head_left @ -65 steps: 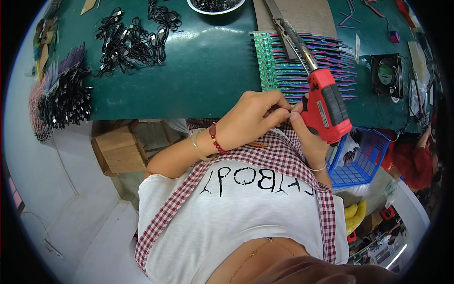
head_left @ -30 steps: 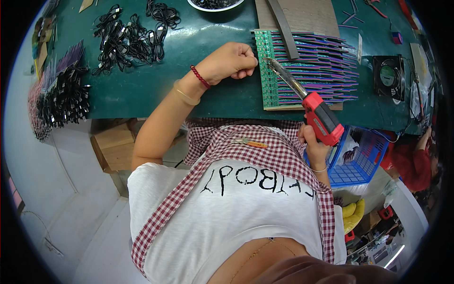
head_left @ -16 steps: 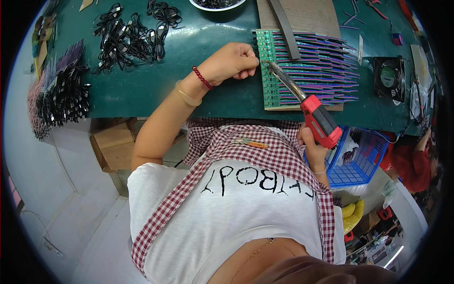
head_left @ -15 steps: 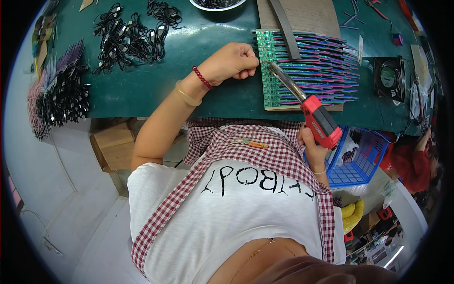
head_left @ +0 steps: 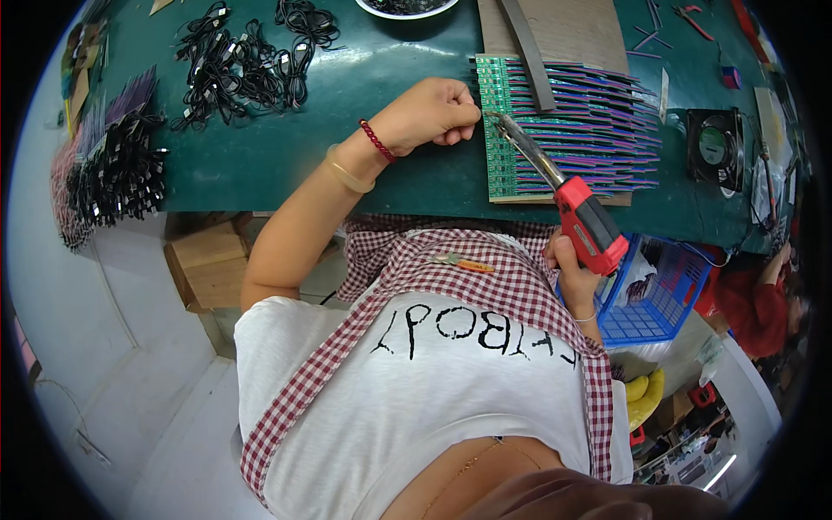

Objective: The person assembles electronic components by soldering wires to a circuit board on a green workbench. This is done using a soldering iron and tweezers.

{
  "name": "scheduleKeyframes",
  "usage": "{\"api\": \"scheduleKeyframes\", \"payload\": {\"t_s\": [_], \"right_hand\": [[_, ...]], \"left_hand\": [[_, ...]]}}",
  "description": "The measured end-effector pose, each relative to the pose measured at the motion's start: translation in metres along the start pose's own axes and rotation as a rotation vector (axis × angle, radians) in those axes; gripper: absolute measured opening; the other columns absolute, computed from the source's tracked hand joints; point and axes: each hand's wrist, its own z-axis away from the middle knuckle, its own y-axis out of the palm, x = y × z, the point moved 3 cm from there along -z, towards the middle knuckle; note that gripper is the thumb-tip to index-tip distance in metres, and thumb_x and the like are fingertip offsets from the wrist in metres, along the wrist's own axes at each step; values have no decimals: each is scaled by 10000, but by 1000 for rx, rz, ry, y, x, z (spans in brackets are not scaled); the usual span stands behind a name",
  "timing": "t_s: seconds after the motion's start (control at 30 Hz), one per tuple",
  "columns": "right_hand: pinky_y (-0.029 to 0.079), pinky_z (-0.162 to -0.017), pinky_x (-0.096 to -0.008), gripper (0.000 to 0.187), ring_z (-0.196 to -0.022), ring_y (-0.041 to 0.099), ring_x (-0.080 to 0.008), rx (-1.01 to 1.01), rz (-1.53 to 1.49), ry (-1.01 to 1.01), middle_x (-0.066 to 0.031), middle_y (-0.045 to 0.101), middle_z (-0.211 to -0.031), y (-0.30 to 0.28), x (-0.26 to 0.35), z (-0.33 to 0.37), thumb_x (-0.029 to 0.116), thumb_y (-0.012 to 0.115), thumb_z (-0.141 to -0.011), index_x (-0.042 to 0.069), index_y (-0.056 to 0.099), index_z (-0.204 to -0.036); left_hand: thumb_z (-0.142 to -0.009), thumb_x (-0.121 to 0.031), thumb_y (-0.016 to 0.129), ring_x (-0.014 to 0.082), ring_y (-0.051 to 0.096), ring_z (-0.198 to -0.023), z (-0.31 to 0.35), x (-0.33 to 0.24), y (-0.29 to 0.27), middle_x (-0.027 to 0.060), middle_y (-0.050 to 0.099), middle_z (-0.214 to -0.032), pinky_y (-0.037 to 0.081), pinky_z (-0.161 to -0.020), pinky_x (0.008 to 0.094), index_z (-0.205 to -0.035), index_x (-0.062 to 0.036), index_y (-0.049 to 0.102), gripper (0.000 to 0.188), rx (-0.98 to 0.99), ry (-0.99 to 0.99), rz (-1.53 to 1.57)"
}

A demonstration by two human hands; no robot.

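Note:
My left hand is closed in a pinch at the left edge of a green circuit board panel. Whatever its fingertips hold is too small or hidden to name. In my right hand is a red and black soldering gun, gripped by its handle. Its metal barrel slants up and left over the panel, and the tip is close to my left fingertips. Rows of dark multicoloured wires run rightward from the panel. A grey metal bar lies across the upper wires.
Beneath the panel is a brown board. Black cables lie at the far left, with more bundles hanging over the table's edge. A fan stands to the right. A blue crate sits below the table; a person in red is beyond.
The whole view has shifted slightly. Both hands and the soldering gun keep their places relative to the circuit board panel.

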Motion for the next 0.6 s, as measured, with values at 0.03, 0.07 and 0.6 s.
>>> {"api": "scheduleKeyframes", "payload": {"t_s": [0.03,0.07,0.6], "right_hand": [[353,-469,-235,268,-500,447,-94,-9,17,-23,-35,491,-588,1,2,0,180,556,-878,7,522,-675],[353,-469,-235,268,-500,447,-94,-7,17,-23,-35,491,-588,1,1,1,180,556,-878,7,522,-675],[367,-485,-254,323,-469,409,-106,-40,-59,-64,-54,481,-584,-4,1,4,138,517,-886,-46,450,-1143]], "left_hand": [[-831,-140,559,25,466,-517,0,0,0,-3,551,-648,337,-430,150,-735,-59,496,141,0,0,-4],[-831,-140,559,25,466,-517,0,0,0,-3,551,-648,337,-430,150,-735,-59,496,141,-2,-1,-3],[-825,-140,565,27,462,-506,-1,1,-2,-2,549,-640,334,-423,155,-737,-56,498,139,-7,0,-12]]}}
